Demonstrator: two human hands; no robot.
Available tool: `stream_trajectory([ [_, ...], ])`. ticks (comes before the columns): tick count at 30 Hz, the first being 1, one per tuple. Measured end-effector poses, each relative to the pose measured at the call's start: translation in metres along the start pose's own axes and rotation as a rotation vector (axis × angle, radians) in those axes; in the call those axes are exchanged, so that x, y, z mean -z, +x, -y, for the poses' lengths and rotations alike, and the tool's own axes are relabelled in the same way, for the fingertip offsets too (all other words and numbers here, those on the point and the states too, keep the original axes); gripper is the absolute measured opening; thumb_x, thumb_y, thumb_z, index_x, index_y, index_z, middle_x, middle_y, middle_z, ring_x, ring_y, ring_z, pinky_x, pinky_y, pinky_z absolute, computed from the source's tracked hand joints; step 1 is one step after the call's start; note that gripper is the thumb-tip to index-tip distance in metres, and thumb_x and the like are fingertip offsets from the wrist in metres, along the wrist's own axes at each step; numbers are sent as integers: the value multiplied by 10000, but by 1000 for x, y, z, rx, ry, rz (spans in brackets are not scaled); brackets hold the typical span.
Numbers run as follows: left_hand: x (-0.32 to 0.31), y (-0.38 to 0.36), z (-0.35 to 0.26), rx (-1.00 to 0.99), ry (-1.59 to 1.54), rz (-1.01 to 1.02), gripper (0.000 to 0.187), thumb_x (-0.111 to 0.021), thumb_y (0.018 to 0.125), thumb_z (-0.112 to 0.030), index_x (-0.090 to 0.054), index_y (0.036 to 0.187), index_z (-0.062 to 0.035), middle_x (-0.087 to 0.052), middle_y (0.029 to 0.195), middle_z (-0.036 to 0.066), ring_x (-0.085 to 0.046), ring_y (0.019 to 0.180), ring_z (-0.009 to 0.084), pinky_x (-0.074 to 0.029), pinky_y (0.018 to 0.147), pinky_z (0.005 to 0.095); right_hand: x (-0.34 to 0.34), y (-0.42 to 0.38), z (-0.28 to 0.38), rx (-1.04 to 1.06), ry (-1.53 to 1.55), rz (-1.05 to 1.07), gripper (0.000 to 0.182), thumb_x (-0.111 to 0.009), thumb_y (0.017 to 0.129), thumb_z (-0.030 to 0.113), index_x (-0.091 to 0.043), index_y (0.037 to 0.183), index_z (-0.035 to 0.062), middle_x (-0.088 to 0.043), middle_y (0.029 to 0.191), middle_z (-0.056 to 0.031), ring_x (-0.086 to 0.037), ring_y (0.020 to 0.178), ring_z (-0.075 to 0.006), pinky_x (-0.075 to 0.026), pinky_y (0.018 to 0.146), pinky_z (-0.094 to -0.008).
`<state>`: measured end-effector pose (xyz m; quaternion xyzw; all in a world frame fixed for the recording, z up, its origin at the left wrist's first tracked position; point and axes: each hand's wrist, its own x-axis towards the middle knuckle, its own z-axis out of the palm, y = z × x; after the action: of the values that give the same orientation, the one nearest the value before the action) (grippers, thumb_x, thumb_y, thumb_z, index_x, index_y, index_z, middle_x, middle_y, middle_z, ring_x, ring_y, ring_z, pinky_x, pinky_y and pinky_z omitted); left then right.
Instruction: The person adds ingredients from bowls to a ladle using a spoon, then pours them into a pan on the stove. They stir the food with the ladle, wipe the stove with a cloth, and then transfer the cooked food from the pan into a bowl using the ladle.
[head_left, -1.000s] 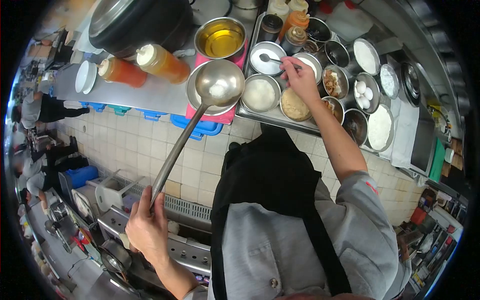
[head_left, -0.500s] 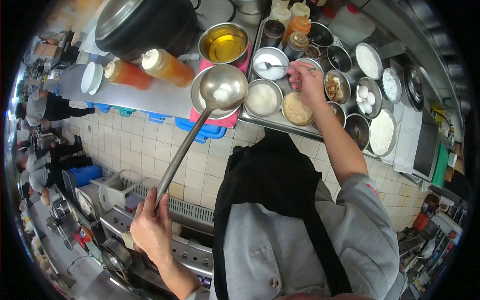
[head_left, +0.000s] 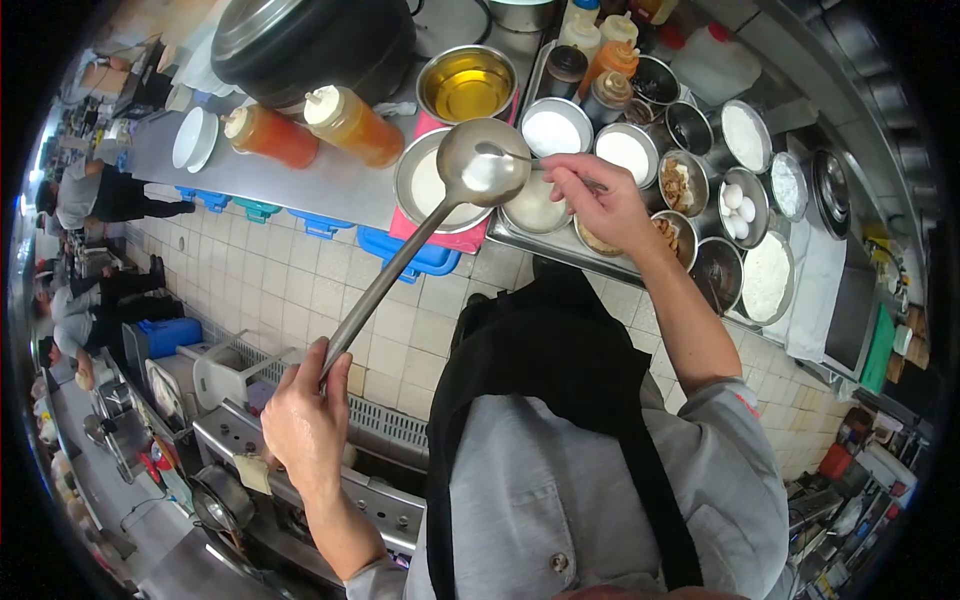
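Note:
My left hand is closed around the end of the long handle of a metal ladle. The ladle's bowl hangs over a bowl of white contents, with white stuff in it. Between the fingers of my right hand is a small metal spoon, its tip over the ladle's bowl. Below that hand are a metal bowl of whitish grains and a bowl of tan powder, mostly covered by the hand. Just beyond it sit two bowls of white powder.
A bowl of yellow oil stands behind the ladle. Squeeze bottles and a large black pot are to the left. Eggs and more bowls fill the tray at right. Several people stand at far left.
My right hand has brought the spoon left from a bowl of white powder to over the ladle. The ladle has shifted slightly right in view.

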<state>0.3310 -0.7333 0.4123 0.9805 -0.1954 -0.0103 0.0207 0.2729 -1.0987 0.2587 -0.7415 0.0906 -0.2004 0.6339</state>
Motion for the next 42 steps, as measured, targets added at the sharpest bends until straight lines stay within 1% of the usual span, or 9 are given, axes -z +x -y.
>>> stream_trajectory([
  [2,0,-1,2,7,3,11,291,-733,925,-329,-752,1145,-138,-679,773,131,-678,669,364,-519,586,446,3,2,-5,-22,-4,-22,219,-609,1038,159,-698,1175,13,-724,976,-67,-643,761,-77,-513,623,-210],
  [4,-1,-2,6,-22,3,-31,289,-732,927,-326,-752,1145,-137,-682,779,130,-677,667,362,-517,585,446,14,10,-20,-133,215,-248,223,-601,1042,158,-691,1181,8,-723,974,-74,-640,754,-75,-511,610,-211],
  [6,0,-5,7,7,-2,-14,290,-732,927,-325,-751,1146,-136,-684,786,133,-677,671,366,-517,587,450,28,17,-39,-117,218,-319,231,-601,1041,176,-689,1174,8,-724,967,-77,-637,732,-76,-501,576,-214],
  [8,0,-7,9,33,-4,2,290,-733,926,-324,-751,1146,-136,-686,793,136,-677,676,371,-516,589,453,38,22,-49,-244,172,-390,240,-606,1038,195,-687,1167,9,-727,962,-76,-635,705,-79,-487,543,-215],
  [13,1,-11,11,18,39,-15,289,-738,923,-316,-747,1144,-130,-692,818,152,-677,710,399,-514,601,472,40,33,-88,-263,46,-304,254,-615,1021,186,-678,1163,-15,-733,933,-96,-665,690,-104,-513,558,-237],
  [23,6,-17,6,62,31,-23,288,-737,925,-313,-748,1141,-123,-699,836,152,-677,702,387,-511,604,461,35,49,-100,-369,-15,-244,270,-625,1010,230,-692,1147,7,-738,901,-101,-674,673,-114,-517,532,-253],
  [29,7,-18,8,91,11,-16,287,-739,923,-317,-756,1137,-125,-696,827,148,-680,696,376,-513,602,456,52,39,-86,-378,175,-320,251,-611,1015,197,-684,1138,-10,-733,923,-105,-655,674,-110,-501,521,-251],
  [34,3,-14,12,25,22,-45,290,-738,922,-317,-753,1141,-128,-695,808,140,-687,692,368,-524,601,449,57,30,-46,-262,302,-429,232,-614,1008,161,-693,1131,-20,-732,911,-118,-644,664,-104,-495,534,-238],
  [42,0,-1,9,-6,-3,12,296,-747,913,-318,-753,1140,-129,-694,794,135,-685,675,359,-523,585,437,3,5,-4,-197,141,-100,242,-612,1034,199,-708,1161,17,-737,943,-87,-659,697,-99,-520,560,-236],
])
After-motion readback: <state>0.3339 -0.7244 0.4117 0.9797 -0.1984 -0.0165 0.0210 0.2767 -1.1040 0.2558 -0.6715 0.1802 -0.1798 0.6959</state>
